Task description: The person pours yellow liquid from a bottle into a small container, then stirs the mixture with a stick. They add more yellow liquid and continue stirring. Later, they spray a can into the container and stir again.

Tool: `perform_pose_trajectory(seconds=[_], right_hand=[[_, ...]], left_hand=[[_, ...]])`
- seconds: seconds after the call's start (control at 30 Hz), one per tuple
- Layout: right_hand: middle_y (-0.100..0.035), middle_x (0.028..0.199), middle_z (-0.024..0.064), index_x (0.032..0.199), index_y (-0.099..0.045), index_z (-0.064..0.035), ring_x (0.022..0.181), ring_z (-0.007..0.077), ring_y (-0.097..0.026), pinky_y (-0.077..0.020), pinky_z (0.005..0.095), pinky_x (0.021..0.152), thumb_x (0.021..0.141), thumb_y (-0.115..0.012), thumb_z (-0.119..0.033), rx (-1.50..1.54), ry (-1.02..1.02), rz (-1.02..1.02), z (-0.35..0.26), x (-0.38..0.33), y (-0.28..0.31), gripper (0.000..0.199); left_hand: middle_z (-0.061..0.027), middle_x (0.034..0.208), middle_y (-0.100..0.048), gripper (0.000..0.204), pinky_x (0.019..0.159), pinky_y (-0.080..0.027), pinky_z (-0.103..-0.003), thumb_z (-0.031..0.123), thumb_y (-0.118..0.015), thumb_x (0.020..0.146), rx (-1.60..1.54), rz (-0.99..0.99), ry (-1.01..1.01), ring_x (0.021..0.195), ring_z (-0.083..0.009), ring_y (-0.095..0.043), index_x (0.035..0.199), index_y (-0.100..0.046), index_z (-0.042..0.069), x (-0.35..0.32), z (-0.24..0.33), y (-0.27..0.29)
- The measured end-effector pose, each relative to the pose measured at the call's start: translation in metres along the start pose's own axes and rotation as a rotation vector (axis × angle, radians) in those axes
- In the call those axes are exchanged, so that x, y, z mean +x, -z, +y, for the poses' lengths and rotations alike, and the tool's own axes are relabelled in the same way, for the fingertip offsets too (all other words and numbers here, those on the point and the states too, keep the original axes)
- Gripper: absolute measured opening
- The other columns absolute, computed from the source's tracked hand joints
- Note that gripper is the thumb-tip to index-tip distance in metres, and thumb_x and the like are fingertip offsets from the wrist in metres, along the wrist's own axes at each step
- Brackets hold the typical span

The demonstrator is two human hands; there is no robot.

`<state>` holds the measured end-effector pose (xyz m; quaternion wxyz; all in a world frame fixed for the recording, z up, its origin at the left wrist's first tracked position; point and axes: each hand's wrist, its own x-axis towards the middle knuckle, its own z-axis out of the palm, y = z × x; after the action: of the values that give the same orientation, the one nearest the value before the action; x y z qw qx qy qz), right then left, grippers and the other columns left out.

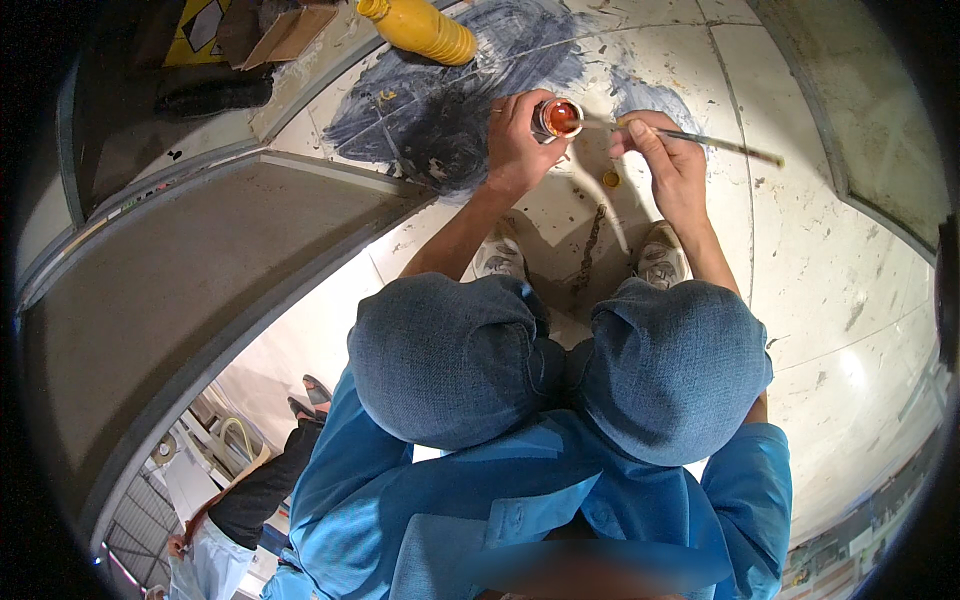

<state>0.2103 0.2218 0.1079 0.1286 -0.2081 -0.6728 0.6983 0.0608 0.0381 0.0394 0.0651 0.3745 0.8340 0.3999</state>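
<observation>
My left hand point(518, 143) is closed around a small open jar point(561, 118) with red-orange contents, its mouth facing up. To its right, my right hand point(668, 160) grips a thin brush point(730, 146) between thumb and fingers. The brush's dark shaft sticks out to the right, ending in a yellowish-green tip. Its other end points toward the jar's mouth; whether it touches the jar I cannot tell. A small round yellow cap point(611, 179) lies on the floor just below the gap between my hands.
A yellow plastic bottle point(420, 32) lies at the top beside a dark smeared stain point(430, 125) on the pale tiled floor point(800, 250). A grey panel point(220, 250) borders the left. Cardboard point(290, 38) sits at top left. Another person point(245, 500) is at lower left.
</observation>
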Motion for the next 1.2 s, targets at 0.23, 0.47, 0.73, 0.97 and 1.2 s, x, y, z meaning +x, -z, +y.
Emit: perform_pose_trajectory(seconds=[0.23, 0.47, 0.73, 0.97, 1.2], right_hand=[[-0.075, 0.107, 0.0095, 0.112, -0.074, 0.0080, 0.092, 0.0170, -0.073, -0.0561, 0.0305, 0.085, 0.112, -0.059, -0.019, -0.008, 0.003, 0.038, 0.0034, -0.0012, -0.0002, 0.031], [-0.076, 0.108, 0.0090, 0.104, -0.075, 0.0088, 0.093, 0.0174, -0.072, -0.0550, 0.0303, 0.085, 0.113, -0.058, -0.018, -0.097, 0.025, 0.026, 0.0036, -0.0021, 0.0013, 0.032], [-0.076, 0.107, 0.0098, 0.107, -0.074, 0.0062, 0.092, 0.0176, -0.072, -0.0551, 0.0304, 0.084, 0.113, -0.057, -0.019, -0.047, -0.013, -0.018, 0.0028, -0.0025, 0.0019, 0.031], [-0.075, 0.102, 0.0097, 0.111, -0.073, 0.0045, 0.088, 0.0171, -0.073, -0.0555, 0.0309, 0.081, 0.113, -0.057, -0.019, 0.020, -0.001, 0.001, 0.0031, -0.0037, 0.0000, 0.029], [-0.077, 0.106, 0.0091, 0.112, -0.074, 0.0039, 0.090, 0.0171, -0.073, -0.0555, 0.0312, 0.080, 0.113, -0.057, -0.021, -0.092, 0.004, -0.016, 0.0051, -0.0035, 0.0021, 0.030]], left_hand=[[-0.0121, 0.118, -0.066, 0.063, 0.101, -0.045, -0.049, 0.012, -0.090, 0.070, 0.033, 0.002, -0.043, 0.112, -0.0359, -0.059, 0.126, -0.062, 0.008, -0.0001, -0.0030, 0.0002], [-0.0107, 0.117, -0.067, 0.062, 0.101, -0.044, -0.049, 0.013, -0.090, 0.070, 0.038, -0.007, -0.045, 0.111, -0.0340, -0.061, 0.125, -0.062, 0.008, 0.0004, -0.0024, 0.0001], [-0.0101, 0.117, -0.068, 0.063, 0.102, -0.043, -0.047, 0.012, -0.090, 0.069, 0.029, -0.002, -0.054, 0.110, -0.0324, -0.063, 0.125, -0.062, 0.008, 0.0004, -0.0002, 0.0021], [-0.0094, 0.115, -0.070, 0.063, 0.102, -0.043, -0.047, 0.012, -0.091, 0.069, 0.018, 0.007, -0.063, 0.108, -0.0323, -0.064, 0.125, -0.062, 0.008, 0.0014, 0.0006, 0.0025], [-0.0098, 0.117, -0.068, 0.064, 0.102, -0.043, -0.048, 0.013, -0.091, 0.069, 0.037, -0.010, -0.078, 0.108, -0.0326, -0.063, 0.126, -0.061, 0.009, 0.0001, -0.0014, 0.0024]])
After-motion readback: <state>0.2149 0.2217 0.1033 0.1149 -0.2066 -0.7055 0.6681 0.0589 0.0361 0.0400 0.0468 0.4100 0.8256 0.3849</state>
